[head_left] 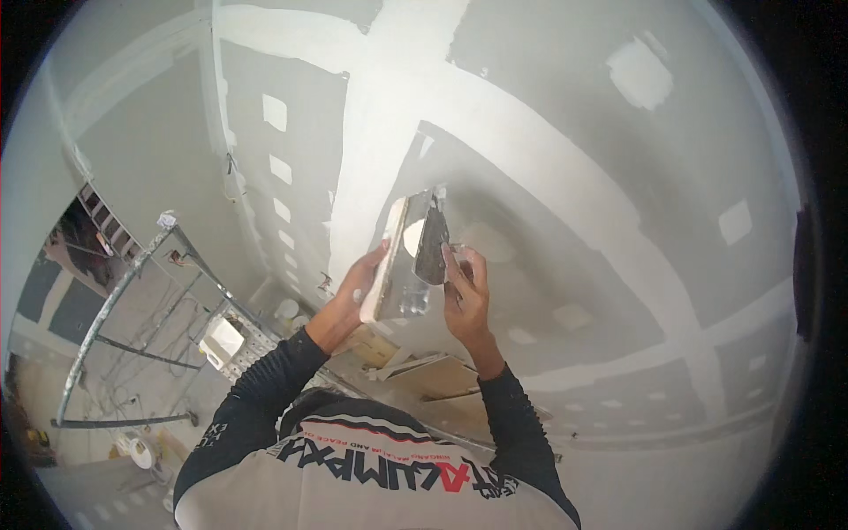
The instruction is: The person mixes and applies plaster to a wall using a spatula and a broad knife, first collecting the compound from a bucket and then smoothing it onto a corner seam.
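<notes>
My left hand (356, 287) is closed round the pale, compound-smeared back edge of a wide plastering knife (395, 274). A round dab of white joint compound (412, 237) sits on its metal blade. My right hand (466, 291) grips a smaller, dark-smeared filling knife (431, 243), fingers along its right edge. Its blade stands close over the wide one beside the dab; I cannot tell whether the two blades touch. Both tools are held up in front of the grey plasterboard (495, 199) with its white filled joints. The right tool's handle is hidden by my fingers.
To the left stands a paint-spattered metal scaffold frame (102, 309) with a perforated platform (256, 349). A white open container (223, 340) rests on that platform. Board offcuts (433, 375) lie below my arms. Wires (234, 181) hang from the wall at left.
</notes>
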A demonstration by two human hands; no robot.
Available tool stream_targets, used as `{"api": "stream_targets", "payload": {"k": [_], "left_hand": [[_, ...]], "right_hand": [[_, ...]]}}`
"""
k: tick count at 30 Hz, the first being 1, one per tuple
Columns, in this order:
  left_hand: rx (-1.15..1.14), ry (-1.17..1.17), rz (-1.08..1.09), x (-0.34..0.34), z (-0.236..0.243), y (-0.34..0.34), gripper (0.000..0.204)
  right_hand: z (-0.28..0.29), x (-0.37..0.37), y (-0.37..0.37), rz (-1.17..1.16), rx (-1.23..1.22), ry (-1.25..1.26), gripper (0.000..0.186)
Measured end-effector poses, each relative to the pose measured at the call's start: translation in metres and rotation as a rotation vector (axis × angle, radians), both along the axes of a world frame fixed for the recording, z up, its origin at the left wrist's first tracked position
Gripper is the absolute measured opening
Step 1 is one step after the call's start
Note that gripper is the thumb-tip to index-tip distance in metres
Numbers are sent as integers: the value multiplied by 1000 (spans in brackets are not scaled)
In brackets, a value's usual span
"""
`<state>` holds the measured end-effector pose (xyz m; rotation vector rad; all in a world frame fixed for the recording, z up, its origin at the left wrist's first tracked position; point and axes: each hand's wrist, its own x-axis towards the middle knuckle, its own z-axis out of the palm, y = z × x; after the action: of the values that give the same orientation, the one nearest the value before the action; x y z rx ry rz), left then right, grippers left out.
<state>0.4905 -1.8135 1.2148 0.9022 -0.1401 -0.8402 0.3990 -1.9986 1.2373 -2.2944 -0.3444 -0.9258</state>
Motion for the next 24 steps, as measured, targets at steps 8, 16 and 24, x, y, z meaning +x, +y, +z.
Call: {"api": "stream_targets", "payload": {"k": [8,16,24], "left_hand": [[-187,41,202,38,0,45,47],[-79,53,80,37,-67,16,46],[-33,-111,353,33,-13,62,45]], "right_hand": [[-50,-33,-66,97,468,275,34],[-16,-34,-35,655,1262,1007,30],[-56,-83,-89,251,1355,755,26]]}}
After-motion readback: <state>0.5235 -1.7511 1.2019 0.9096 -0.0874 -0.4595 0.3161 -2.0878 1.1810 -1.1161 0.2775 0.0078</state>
